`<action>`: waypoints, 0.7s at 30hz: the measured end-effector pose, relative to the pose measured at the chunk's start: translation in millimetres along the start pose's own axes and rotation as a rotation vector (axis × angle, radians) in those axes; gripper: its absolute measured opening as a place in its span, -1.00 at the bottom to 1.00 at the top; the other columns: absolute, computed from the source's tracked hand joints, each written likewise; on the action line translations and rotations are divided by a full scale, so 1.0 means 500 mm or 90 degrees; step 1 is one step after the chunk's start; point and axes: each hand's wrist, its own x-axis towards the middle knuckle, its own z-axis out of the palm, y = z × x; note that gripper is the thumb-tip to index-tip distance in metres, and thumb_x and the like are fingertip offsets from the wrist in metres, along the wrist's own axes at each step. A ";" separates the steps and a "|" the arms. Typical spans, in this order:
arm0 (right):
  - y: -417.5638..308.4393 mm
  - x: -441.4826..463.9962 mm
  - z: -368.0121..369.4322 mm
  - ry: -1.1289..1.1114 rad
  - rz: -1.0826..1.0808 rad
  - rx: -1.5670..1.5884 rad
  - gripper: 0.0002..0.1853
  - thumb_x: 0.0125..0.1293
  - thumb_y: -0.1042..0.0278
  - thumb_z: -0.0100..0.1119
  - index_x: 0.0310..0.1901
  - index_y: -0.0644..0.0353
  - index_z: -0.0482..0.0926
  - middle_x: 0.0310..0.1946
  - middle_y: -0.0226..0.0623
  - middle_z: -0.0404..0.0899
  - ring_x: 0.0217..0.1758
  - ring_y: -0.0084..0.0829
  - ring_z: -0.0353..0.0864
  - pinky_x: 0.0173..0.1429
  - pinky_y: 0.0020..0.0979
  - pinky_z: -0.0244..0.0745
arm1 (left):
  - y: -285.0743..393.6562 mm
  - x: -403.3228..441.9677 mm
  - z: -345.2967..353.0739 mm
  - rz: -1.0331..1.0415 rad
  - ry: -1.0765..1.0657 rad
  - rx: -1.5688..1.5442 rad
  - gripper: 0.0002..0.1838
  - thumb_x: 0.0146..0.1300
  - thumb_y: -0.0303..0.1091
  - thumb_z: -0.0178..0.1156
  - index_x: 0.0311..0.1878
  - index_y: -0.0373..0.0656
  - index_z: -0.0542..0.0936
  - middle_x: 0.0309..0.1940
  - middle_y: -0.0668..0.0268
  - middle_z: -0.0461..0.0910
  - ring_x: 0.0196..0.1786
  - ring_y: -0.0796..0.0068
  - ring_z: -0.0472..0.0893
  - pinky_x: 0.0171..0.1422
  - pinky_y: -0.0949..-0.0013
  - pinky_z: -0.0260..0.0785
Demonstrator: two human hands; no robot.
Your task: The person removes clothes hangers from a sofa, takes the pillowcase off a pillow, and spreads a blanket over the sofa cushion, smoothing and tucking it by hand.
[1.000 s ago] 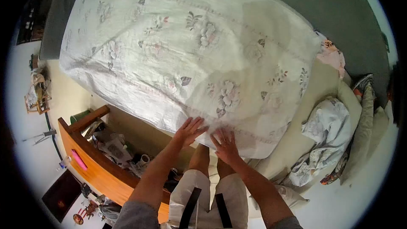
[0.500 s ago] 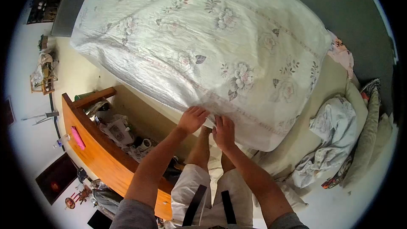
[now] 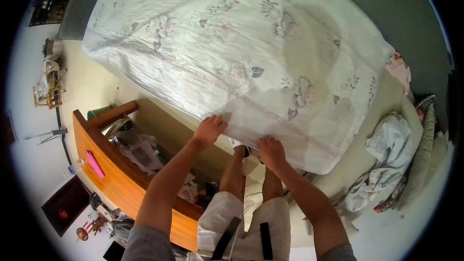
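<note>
A pale quilt [image 3: 193, 53] with grey flowers and leaves lies spread over the bed, its near edge running diagonally toward me. My left hand [image 3: 211, 129] is closed on that near edge, fingers bent over the top of the fabric. Farther right along the same edge, my right hand [image 3: 273, 152] grips the cloth too, with its thumb side partly hidden. A stretch of the edge runs fairly straight between the two hands. Light wrinkles cross the quilt's far left part, and a shadow falls on its right half.
An orange wooden desk [image 3: 113, 188] with a pink case [image 3: 94, 164] on it stands at left, papers [image 3: 142, 154] piled on its inner side. Crumpled pale bedding [image 3: 382, 164] and pillows [image 3: 420, 164] lie at right. A grey surface [image 3: 386, 9] borders the bed's far side.
My hands have moved apart along the quilt's edge, left hand leftward and right hand rightward. The quilt's pattern sits farther right in view, and the edge between the hands looks straighter.
</note>
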 end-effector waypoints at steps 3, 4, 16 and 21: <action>-0.006 0.015 0.039 -0.042 0.030 0.039 -0.80 0.10 0.41 0.12 -0.23 0.26 0.49 -0.32 -0.12 0.52 -0.21 -0.11 0.58 -0.13 -0.11 0.53 | -0.026 0.004 0.061 0.105 0.073 0.026 -0.43 0.00 -0.42 0.23 0.17 -0.16 0.41 0.17 0.14 0.35 0.30 0.06 0.32 0.35 0.09 0.24; -0.002 0.010 0.047 -0.050 0.045 0.068 -0.81 0.11 0.44 0.11 -0.22 0.28 0.48 -0.28 -0.07 0.54 -0.19 -0.08 0.59 -0.10 -0.09 0.53 | 0.014 0.008 -0.005 0.026 -0.036 0.001 -0.45 0.04 -0.40 0.21 0.17 -0.22 0.41 0.15 0.14 0.39 0.29 0.09 0.33 0.36 0.11 0.24; -0.017 -0.025 0.020 -0.172 0.038 -0.016 -0.81 0.16 0.37 0.05 -0.23 0.28 0.49 -0.40 -0.13 0.60 -0.32 -0.16 0.65 -0.28 -0.18 0.59 | 0.022 0.013 -0.029 0.096 -0.182 -0.036 -0.67 0.12 -0.35 0.19 -0.03 -0.18 0.48 0.00 0.17 0.52 0.12 0.12 0.50 0.15 0.18 0.45; -0.015 -0.015 0.020 -0.214 0.069 -0.025 -0.78 0.15 0.32 0.07 -0.23 0.29 0.51 -0.35 -0.07 0.61 -0.26 -0.13 0.66 -0.25 -0.16 0.59 | 0.034 0.025 0.018 0.072 -0.245 -0.020 -0.69 0.11 -0.37 0.19 -0.05 -0.15 0.49 0.02 0.15 0.51 0.08 0.11 0.52 0.06 0.18 0.50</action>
